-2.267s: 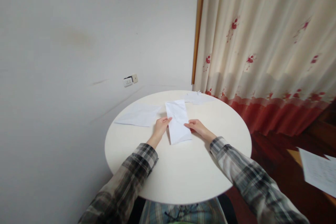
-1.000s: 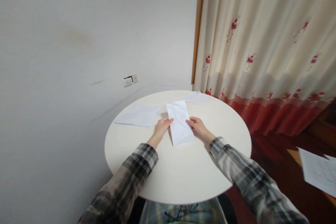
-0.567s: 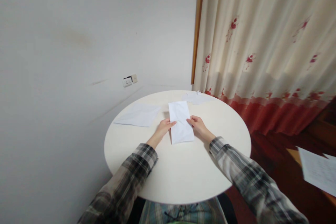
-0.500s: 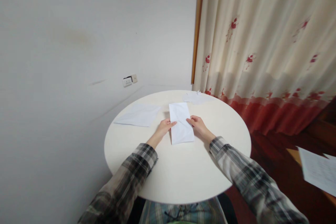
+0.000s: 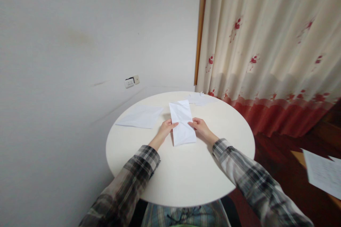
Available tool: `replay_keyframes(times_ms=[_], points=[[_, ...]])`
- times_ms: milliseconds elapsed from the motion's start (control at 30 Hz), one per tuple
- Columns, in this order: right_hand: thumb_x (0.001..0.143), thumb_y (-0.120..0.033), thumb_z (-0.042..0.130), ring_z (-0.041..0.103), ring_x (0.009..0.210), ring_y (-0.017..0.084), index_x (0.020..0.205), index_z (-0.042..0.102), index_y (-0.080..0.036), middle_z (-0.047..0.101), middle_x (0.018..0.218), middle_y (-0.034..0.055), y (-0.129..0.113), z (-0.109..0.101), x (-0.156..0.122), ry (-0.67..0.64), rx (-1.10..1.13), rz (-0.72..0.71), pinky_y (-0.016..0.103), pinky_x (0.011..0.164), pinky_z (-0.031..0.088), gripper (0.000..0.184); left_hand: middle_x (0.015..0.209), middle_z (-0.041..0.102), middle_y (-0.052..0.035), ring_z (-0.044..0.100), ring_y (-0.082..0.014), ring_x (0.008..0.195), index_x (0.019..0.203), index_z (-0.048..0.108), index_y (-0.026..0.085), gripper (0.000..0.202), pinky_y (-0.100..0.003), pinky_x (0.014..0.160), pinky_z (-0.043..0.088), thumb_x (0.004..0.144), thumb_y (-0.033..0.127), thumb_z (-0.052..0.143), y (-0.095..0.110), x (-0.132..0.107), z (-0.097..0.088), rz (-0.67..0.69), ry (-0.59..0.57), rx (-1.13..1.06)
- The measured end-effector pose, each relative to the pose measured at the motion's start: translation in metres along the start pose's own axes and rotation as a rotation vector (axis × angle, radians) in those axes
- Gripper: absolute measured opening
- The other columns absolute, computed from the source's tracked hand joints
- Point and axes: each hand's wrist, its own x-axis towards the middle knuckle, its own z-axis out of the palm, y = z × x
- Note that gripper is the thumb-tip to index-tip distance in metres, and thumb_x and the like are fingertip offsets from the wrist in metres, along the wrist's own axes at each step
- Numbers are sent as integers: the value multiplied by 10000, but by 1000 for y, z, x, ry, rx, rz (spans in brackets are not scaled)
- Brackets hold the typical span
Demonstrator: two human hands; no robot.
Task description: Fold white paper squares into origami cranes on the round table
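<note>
Between my two hands is a narrow, creased piece of white paper, apparently folded, held over the round white table. My left hand pinches its left edge, thumb on top and fingers partly hidden behind. On the opposite edge my right hand grips in the same way, thumb lying on the front. The paper's far end tilts slightly up from the tabletop. To the left of it lies a larger white paper sheet.
Torn-looking white paper pieces lie at the table's far edge. A wall with a socket borders the left side. Behind on the right hangs a flowered curtain. Lower right, papers rest on a wooden surface.
The paper's far end has risen and shifted slightly left, and the sheet looks more bent. Both hands keep their grip and have moved barely to the left.
</note>
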Motion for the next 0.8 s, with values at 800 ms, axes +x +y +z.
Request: replay_keyframes(times_ms=[800], points=[[518,-364,684,497,485,115,655,590,-156,564,533,-16,6,-10,8,207,-76,19,237,451,378,266,817,679,-94,583,-143,623,820,628,108,422,-226,520,436,536,406,727,-1,3,-1,11,128,27]])
